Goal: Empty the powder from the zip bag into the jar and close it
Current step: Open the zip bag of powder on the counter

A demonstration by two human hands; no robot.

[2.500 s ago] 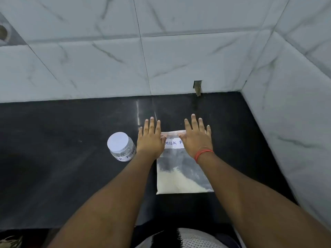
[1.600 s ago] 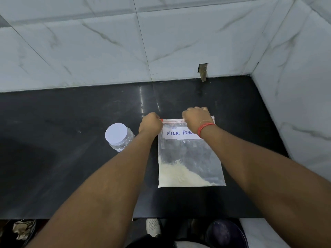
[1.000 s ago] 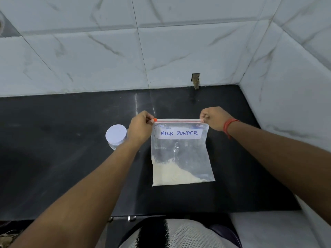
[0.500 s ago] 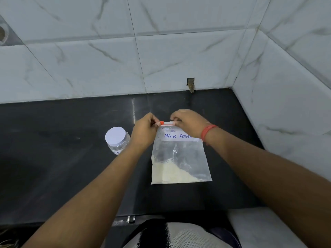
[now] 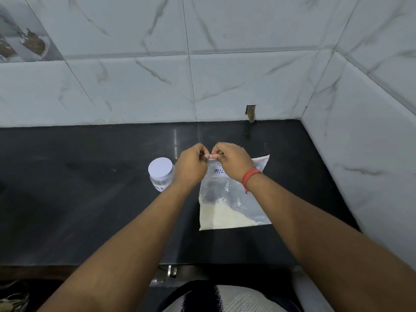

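Observation:
A clear zip bag [image 5: 231,199] lies on the black counter [image 5: 90,188], with pale powder [image 5: 222,218] heaped in its near end and a white label partly hidden by my wrist. My left hand [image 5: 191,165] and my right hand [image 5: 231,162] meet at the bag's far left corner, both pinching the red zip strip there. A small clear jar [image 5: 161,174] with a white lid screwed on stands upright just left of my left hand, apart from the bag.
White marble-look tiled walls close the counter at the back and on the right [image 5: 360,131]. A small notch in the wall [image 5: 250,112] sits behind the bag. The counter's front edge [image 5: 112,264] runs near my body.
Both hands went from flat on the bag to gripping its top corners, then my right hand slid left along the zip. Both hands now pinch the left corner together.

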